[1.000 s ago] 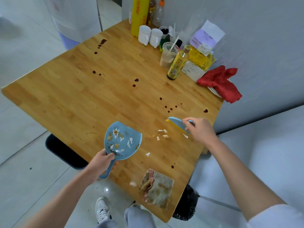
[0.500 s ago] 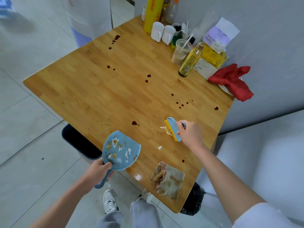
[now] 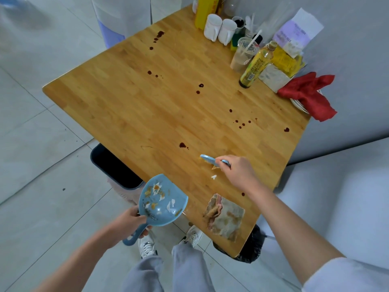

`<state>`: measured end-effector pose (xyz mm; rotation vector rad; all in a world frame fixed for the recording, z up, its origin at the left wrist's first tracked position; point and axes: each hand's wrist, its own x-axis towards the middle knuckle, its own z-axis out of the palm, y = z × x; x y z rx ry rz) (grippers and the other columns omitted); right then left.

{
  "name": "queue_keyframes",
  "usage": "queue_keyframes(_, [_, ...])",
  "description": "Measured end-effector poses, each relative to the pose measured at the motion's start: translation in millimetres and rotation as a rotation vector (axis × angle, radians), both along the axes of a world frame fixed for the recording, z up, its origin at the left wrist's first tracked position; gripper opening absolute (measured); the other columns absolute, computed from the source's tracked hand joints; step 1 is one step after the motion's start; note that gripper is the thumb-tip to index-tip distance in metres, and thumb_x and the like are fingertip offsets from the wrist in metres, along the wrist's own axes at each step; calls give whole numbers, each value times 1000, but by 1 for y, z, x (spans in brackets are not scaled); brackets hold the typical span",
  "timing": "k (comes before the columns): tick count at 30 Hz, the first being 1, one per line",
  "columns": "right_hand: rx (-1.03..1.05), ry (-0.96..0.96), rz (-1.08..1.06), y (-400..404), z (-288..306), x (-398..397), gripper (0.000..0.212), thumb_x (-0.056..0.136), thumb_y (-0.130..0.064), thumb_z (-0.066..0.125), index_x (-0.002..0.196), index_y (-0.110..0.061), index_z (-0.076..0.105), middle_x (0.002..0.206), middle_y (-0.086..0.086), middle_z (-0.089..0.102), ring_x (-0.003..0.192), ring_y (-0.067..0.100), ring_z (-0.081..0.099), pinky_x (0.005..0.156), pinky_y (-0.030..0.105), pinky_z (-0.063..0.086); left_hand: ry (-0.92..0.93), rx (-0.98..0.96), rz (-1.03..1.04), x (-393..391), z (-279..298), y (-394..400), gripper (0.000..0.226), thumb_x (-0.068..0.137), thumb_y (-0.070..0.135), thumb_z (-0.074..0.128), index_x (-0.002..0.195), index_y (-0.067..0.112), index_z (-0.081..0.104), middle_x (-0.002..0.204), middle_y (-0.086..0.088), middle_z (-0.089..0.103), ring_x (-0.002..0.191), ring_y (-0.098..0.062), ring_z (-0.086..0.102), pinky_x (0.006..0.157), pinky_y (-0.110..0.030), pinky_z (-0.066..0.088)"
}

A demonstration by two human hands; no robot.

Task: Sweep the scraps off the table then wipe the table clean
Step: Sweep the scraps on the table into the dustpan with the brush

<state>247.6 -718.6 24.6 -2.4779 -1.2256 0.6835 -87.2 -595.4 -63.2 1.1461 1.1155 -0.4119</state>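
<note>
My left hand (image 3: 128,222) grips the handle of a blue dustpan (image 3: 162,202) held at the near edge of the wooden table (image 3: 147,106); several white and brown scraps lie in the pan. My right hand (image 3: 240,172) holds a small blue brush (image 3: 209,160) with yellow bristles pressed on the tabletop. A few pale scraps (image 3: 214,176) lie just below the brush. Dark red-brown drops (image 3: 183,145) dot the table. A stained rag (image 3: 225,216) lies on the near corner.
At the far right stand two white mugs (image 3: 220,28), a plastic cup (image 3: 243,53), a yellow bottle (image 3: 256,64), packets and a red cloth (image 3: 309,94) on plates. A dark bin (image 3: 113,167) sits under the table's left edge, a black bag (image 3: 250,247) under the near corner.
The brush has swept leftward and nearer, pushing the scraps toward the table's near edge. The dustpan has dropped from over the tabletop to just off that edge.
</note>
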Motion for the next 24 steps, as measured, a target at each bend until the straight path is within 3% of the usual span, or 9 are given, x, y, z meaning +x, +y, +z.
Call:
queue_keyframes(3, [35, 23, -34, -17, 9, 5, 22, 101, -34, 55, 110, -30, 75, 74, -19, 64, 55, 0, 53, 46, 16, 35, 8, -15, -30, -9, -5, -3, 19, 97, 3, 51, 106, 13, 65, 82, -8, 77, 68, -23, 72, 68, -39, 61])
queue_keyframes(5, [58, -37, -116, -25, 12, 16, 23, 101, -35, 54, 111, -29, 74, 74, -11, 68, 47, 5, 49, 43, 17, 27, 12, -24, -64, -17, -10, -6, 19, 96, 2, 50, 104, 10, 64, 78, -6, 76, 65, -21, 71, 64, -36, 60])
queue_keyframes(8, [29, -87, -212, -29, 8, 24, 27, 102, -35, 53, 116, -25, 74, 75, 2, 72, 45, 12, 45, 46, 30, 32, 25, -43, -95, -34, -22, -11, 16, 95, 1, 49, 103, 6, 63, 73, -5, 74, 61, -21, 68, 62, -36, 57])
queue_keyframes(15, [84, -17, -141, -16, -8, -42, 26, 102, -33, 53, 111, -23, 75, 82, -6, 70, 51, 3, 46, 45, 17, 28, 84, -46, -172, -62, -58, -27, 15, 96, 2, 50, 102, 9, 62, 70, -3, 75, 62, -20, 71, 62, -35, 57])
queue_keyframes(19, [103, 22, -71, -18, -4, -78, 27, 103, -32, 53, 115, -21, 74, 78, -9, 67, 46, 12, 51, 42, 28, 41, 27, -55, -214, -46, -61, -38, 15, 90, 9, 57, 100, 14, 68, 83, -6, 77, 72, -17, 73, 72, -39, 54])
queue_keyframes(22, [173, -11, -165, -19, 4, -69, 26, 102, -33, 53, 113, -21, 74, 73, -20, 61, 50, 16, 57, 41, 24, 40, 11, -51, -220, -29, -62, -42, 15, 89, 10, 58, 99, 10, 70, 83, -8, 77, 73, -17, 72, 71, -36, 52])
queue_keyframes(24, [180, -45, -238, -17, 4, -58, 25, 103, -31, 52, 109, -21, 75, 74, -15, 63, 54, 12, 55, 47, 23, 38, 12, -33, -229, -20, -62, -43, 15, 91, 10, 58, 100, 10, 70, 80, -6, 76, 70, -15, 71, 66, -29, 52])
